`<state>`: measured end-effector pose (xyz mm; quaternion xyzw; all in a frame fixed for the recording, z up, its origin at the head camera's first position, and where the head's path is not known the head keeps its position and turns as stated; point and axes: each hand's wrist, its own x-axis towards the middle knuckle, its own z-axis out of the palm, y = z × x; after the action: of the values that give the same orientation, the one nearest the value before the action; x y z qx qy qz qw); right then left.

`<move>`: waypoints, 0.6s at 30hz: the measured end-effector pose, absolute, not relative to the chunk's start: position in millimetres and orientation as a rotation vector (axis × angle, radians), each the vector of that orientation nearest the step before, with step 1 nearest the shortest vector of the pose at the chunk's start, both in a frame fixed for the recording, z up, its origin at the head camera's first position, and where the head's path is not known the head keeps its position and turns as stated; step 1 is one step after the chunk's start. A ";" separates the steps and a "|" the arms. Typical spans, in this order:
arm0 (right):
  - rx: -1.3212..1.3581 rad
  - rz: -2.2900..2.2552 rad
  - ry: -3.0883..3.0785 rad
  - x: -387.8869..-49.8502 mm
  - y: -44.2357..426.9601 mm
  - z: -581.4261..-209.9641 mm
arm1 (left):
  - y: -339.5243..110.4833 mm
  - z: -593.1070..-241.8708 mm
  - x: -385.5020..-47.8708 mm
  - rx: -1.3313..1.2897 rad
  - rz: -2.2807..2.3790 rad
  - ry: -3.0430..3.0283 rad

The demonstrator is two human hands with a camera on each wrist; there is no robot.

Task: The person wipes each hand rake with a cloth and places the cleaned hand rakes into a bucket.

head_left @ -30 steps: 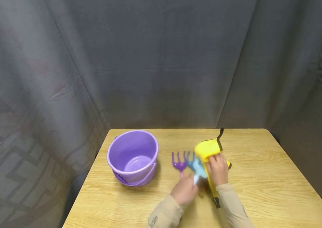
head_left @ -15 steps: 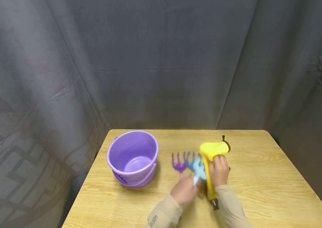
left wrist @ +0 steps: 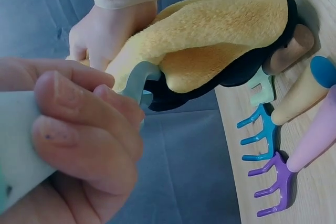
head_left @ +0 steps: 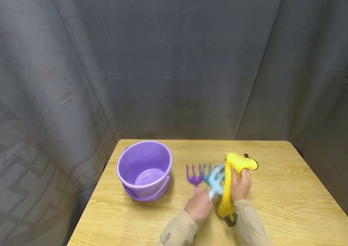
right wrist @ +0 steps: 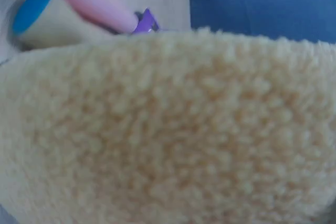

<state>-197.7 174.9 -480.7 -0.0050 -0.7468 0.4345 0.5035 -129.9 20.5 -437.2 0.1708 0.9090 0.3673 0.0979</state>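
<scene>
My left hand (head_left: pixel 198 206) grips a light blue toy hand rake (head_left: pixel 216 181) by its pale handle, the tines pointing away from me. My right hand (head_left: pixel 240 184) holds a yellow fuzzy cloth (head_left: pixel 227 194) with black edging, bunched beside the rake head. In the left wrist view, curled fingers (left wrist: pixel 89 124) wrap the handle, and the cloth (left wrist: pixel 220 30) overlaps part of the rake's tines (left wrist: pixel 140 80). Cloth pile (right wrist: pixel 173 129) fills most of the right wrist view, hiding that hand there.
A purple bucket (head_left: pixel 143 186) with its handle down stands at the left on the wooden table (head_left: pixel 284 191). Between bucket and hands lie a purple rake (head_left: pixel 194 179) and a blue rake (head_left: pixel 206 175). A green rake (left wrist: pixel 261 87) lies partly under the cloth.
My right hand has shifted slightly right with the cloth, whose upper fold has moved right and uncovered more of the light blue tines. My left hand stays nearly in place.
</scene>
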 end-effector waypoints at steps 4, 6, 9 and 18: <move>-0.123 1.128 -1.746 -196.9 179.1 -478.3 | 17.6 -436.8 -129.4 0.509 1.113 2.673; -0.220 1.196 -1.727 -195.9 182.2 -477.0 | 15.8 -436.6 -128.9 0.507 1.136 2.661; -0.393 1.412 -1.675 -195.0 187.0 -475.1 | 13.3 -436.6 -129.9 0.519 1.160 2.667; -0.667 2.193 -1.196 -187.3 193.7 -464.7 | 10.8 -432.1 -137.8 0.595 1.307 2.641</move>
<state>-187.3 193.7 -464.7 -0.2481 -0.4448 0.8156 0.2748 -137.8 10.8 -432.1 0.1975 0.8764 0.4339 0.0676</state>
